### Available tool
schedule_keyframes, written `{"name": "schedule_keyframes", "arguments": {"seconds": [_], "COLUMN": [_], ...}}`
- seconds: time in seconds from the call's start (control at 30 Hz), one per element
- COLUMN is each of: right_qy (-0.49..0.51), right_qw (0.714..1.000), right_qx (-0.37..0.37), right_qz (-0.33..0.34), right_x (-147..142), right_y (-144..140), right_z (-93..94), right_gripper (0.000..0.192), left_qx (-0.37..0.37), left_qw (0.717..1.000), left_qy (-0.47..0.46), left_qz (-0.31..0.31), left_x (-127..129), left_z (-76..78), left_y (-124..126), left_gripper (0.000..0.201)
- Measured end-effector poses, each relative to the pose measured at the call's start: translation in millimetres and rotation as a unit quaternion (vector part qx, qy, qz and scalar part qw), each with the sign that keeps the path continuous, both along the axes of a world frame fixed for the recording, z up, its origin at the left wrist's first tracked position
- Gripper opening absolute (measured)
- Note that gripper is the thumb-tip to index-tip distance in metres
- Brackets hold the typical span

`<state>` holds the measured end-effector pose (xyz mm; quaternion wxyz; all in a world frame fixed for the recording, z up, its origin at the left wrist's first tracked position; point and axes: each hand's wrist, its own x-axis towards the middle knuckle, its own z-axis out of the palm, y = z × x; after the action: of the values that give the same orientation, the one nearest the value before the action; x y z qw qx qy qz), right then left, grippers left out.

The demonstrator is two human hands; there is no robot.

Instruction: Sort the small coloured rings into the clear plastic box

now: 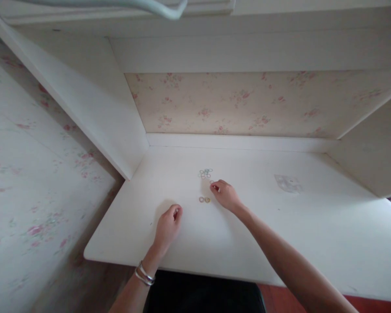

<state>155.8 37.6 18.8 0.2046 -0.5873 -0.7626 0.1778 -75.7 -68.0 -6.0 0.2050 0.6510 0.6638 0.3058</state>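
A loose pile of small, thin, pale rings (205,173), some greenish and some pinkish, lies in the middle of the white desk. My right hand (225,194) is just in front of it, thumb and forefinger pinched at a small thin ring (211,181) that shows at the fingertips. Nearer to me, two thicker rings sit side by side: a pinkish-beige ring (201,199) and a yellowish ring (207,200). To their left, my left hand (168,224) rests near the desktop with its fingers curled; whatever is inside them is hidden. Two silver bangles circle my left wrist.
A clear plastic bag (288,183) lies flat on the desk (247,243) to the right. White side panels stand left and right, and a shelf (247,52) overhangs the back. A black seat (205,293) is below the front edge.
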Motion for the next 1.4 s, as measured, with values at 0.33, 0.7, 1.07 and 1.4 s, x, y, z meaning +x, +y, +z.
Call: {"name": "schedule_keyframes", "arguments": {"seconds": [0.33,0.7,1.07,1.4], "right_qy": [-0.155,-0.190,-0.153,-0.193], "right_qw": [0.986,0.975,0.974,0.961], "right_qx": [-0.054,-0.067,0.018,0.012], "right_qz": [0.032,0.093,0.168,0.196], "right_x": [-35,-27,-19,-30], "right_y": [59,47,-10,-22], "right_z": [-4.4,-3.7,9.4,5.1], "right_gripper": [0.033,0.034,0.031,0.031], "left_qx": [-0.033,-0.026,-0.040,-0.048], "left_qw": [0.995,0.992,0.987,0.987], "left_qy": [0.090,0.120,0.147,0.141], "left_qz": [-0.005,-0.035,-0.048,-0.057], "left_x": [0,-1,1,2], "left_z": [3.1,1.8,5.0,10.7], "left_y": [3,1,-1,-5], "left_gripper": [0.026,0.023,0.023,0.024]}}
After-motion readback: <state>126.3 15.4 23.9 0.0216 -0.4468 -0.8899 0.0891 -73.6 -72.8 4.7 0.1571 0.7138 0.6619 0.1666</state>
